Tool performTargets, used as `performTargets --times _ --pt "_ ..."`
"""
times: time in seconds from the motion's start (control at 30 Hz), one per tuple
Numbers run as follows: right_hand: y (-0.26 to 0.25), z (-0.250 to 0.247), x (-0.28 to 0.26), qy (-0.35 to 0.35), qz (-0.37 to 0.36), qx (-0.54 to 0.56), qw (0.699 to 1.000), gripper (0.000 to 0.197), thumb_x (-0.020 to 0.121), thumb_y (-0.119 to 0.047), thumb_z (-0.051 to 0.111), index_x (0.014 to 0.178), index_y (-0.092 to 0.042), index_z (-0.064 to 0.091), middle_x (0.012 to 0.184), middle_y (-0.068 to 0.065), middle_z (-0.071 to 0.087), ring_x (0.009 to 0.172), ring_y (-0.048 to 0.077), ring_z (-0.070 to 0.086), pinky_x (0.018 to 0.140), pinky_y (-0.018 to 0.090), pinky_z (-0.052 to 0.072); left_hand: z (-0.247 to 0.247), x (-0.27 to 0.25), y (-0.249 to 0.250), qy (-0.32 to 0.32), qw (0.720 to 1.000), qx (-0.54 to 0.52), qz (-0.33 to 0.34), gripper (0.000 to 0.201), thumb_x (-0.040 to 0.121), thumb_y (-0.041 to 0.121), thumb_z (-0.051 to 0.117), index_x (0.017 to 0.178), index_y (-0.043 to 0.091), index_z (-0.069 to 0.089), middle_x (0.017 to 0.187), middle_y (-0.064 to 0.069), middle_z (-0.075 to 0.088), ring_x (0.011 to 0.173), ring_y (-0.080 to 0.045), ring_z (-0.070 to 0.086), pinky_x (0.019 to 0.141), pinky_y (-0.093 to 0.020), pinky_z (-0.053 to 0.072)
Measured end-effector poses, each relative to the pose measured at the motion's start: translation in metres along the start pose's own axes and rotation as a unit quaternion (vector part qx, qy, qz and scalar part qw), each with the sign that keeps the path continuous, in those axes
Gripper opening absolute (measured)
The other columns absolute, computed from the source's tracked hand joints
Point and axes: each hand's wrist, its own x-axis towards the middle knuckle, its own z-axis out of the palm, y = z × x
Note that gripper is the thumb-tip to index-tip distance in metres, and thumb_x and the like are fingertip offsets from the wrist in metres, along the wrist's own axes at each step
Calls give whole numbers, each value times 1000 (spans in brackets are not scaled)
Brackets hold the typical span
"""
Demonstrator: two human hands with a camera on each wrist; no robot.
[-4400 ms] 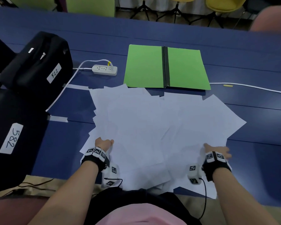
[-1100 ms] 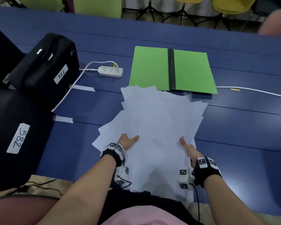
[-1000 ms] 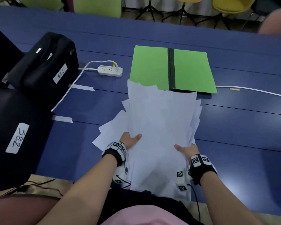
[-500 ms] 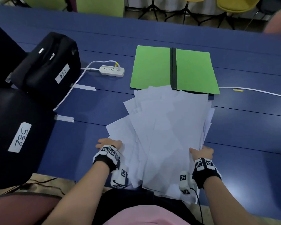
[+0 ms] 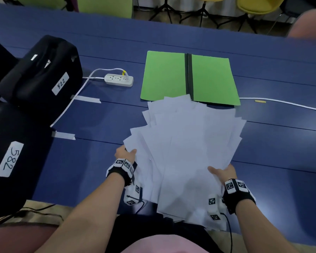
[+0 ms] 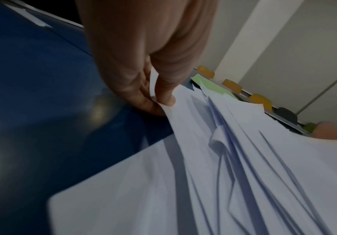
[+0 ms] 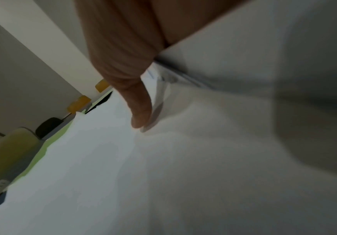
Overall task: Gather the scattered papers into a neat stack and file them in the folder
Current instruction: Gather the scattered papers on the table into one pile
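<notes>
Your left hand [image 5: 125, 153] pinches the fanned papers [image 5: 188, 143] at their left edge; your right hand [image 5: 223, 173] clamps their right edge, below the open folder [image 5: 164, 75].

Black bags [image 5: 42, 77], power strip [image 5: 119, 80], possibly chairs [image 5: 259, 4] behind.

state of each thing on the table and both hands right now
papers: fanned, uneven, not yet squared
folder: open flat, papers overlap its near edge
left hand: pinches the papers' left edge
right hand: grips the papers' right edge, thumb on top
power strip: one cable plugged in
</notes>
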Motion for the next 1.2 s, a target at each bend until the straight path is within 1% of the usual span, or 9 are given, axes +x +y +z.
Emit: performTargets --times 0.1,0.23,0.37,0.6,0.7,0.77,0.97,1.1,1.2 --pt "4 3 3 9 -34 0 999 86 69 1 78 141 -7 32 137 12 49 125 30 49 107 46 38 11 10 10 -27 1000 -13 0 18 87 13 64 72 4 58 82 -11 63 78 -27 58 69 -24 42" --pt "2 -6 1 -22 37 -54 998 36 78 5 69 109 12 51 112 18 54 100 28 53 86 37 42 22 20 9 -28 999 -42 -5 48 87 12 62 52 14 29 54 0 32 49 -16 31 47 -22 23" --pt "-3 -5 2 -64 40 -96 993 57 78 2 70 126 13 42 118 16 54 116 34 53 90 34 41 40 25 9 -75 996 -49 24 40 83 10 61 51 14 37 55 0 33 53 -17 25 51 -22 22" --pt "-13 2 14 -95 12 -61 994 55 72 -16 79 118 5 56 108 13 62 93 25 55 83 34 44 42 30 15 -29 986 -160 -46 42 89 17 56 55 16 32 60 -2 32 58 -15 25 57 -26 24" --pt "-13 9 12 -101 1 -43 994 48 74 -11 78 115 6 59 113 18 65 91 26 59 79 34 45 25 18 16 -31 973 -214 -85 33 82 50 64 81 18 58 79 0 59 72 -18 55 77 -28 47" --pt "-13 12 9 -103 -2 -43 994 44 76 -7 75 115 6 59 113 19 65 91 26 58 79 33 44 14 14 7 -100 962 -233 -99 60 62 60 77 102 16 66 100 2 69 92 -19 65 93 -34 51" --pt "-4 1 7 -109 50 65 991 46 75 2 73 115 5 52 108 16 64 81 27 62 61 32 53 -13 -3 -22 -263 922 -264 -101 74 65 48 74 123 3 59 115 -8 69 100 -23 68 75 -33 57" --pt "11 3 20 -134 71 60 987 106 35 -32 94 126 -1 49 121 16 62 107 34 59 96 51 47 3 -15 -23 -173 979 -103 -38 51 79 32 74 115 -2 62 115 -18 68 92 -27 67 75 -33 53" --pt "-11 16 0 -173 49 14 984 61 69 -16 82 121 -4 53 122 11 60 107 29 58 94 38 45 16 -22 -6 -102 992 -75 -28 37 95 20 55 120 -6 59 124 -20 61 107 -29 61 81 -25 41"
